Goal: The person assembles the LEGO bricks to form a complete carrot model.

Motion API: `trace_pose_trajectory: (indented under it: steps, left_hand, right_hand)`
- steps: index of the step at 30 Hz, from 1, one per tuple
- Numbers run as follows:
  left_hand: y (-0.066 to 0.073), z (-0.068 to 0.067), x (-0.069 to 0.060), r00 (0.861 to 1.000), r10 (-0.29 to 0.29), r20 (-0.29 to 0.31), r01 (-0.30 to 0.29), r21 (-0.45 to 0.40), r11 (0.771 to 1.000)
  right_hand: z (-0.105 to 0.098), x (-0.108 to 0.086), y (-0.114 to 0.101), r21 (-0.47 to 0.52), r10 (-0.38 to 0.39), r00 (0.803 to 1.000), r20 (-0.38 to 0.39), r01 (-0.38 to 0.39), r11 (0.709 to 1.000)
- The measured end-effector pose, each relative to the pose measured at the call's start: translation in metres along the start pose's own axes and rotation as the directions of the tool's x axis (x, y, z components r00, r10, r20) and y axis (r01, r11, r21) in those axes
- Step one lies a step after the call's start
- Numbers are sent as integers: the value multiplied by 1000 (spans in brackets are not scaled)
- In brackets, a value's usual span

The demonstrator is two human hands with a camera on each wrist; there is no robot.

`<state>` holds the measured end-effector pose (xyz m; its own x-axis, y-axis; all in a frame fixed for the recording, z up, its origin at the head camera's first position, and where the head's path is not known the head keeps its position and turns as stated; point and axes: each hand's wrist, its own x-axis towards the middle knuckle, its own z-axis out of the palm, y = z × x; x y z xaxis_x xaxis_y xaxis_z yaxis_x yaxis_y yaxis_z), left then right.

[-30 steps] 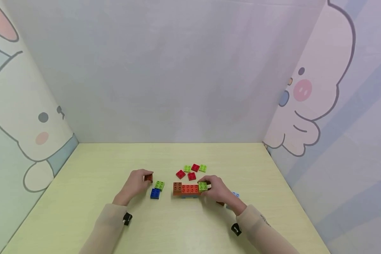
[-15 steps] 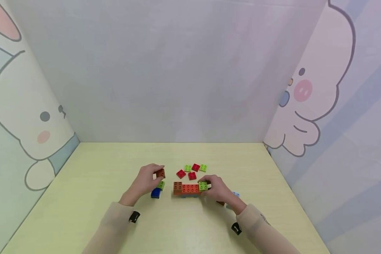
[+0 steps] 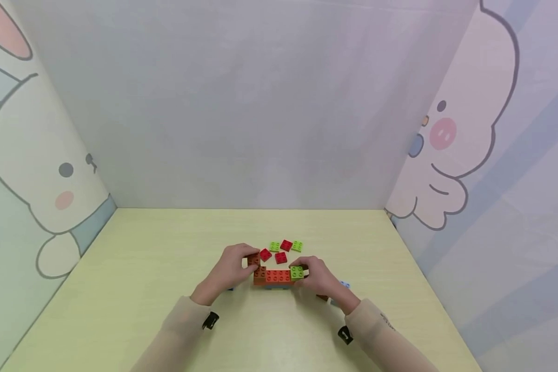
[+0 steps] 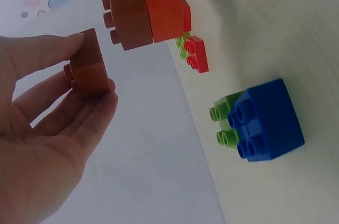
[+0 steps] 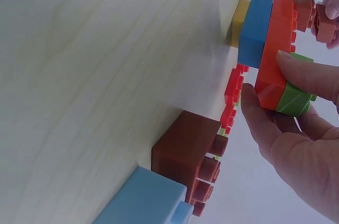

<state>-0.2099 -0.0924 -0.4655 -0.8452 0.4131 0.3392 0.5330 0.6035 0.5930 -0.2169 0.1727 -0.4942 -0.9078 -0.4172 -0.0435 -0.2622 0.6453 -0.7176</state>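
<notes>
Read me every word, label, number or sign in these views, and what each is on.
No text is readable in any view.
Right sleeve: a small dark mark, possibly lettering, too small to read.
Black wrist pieces: tiny white marks, too small to tell whether they are text.
Brown brick in the left hand: none visible.
Brick build in the right hand: none visible.
</notes>
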Motion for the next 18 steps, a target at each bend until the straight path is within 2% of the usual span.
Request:
trace_pose_trajectory:
  steps: [4, 12, 18]
  left_hand:
    - [6, 5, 2, 1000, -3, 31, 4, -41, 999]
    - [13, 15, 6, 997, 49, 58, -43, -94, 995]
    - [17, 23, 7, 995, 50, 90, -42, -88, 995]
  right_hand:
    - [0, 0, 1, 5, 2, 1000, -2, -2, 1000]
    - [0, 0, 1, 1, -23, 1000, -1, 23, 1000]
    - [0, 2, 2, 2, -30, 1000, 0, 30, 1000]
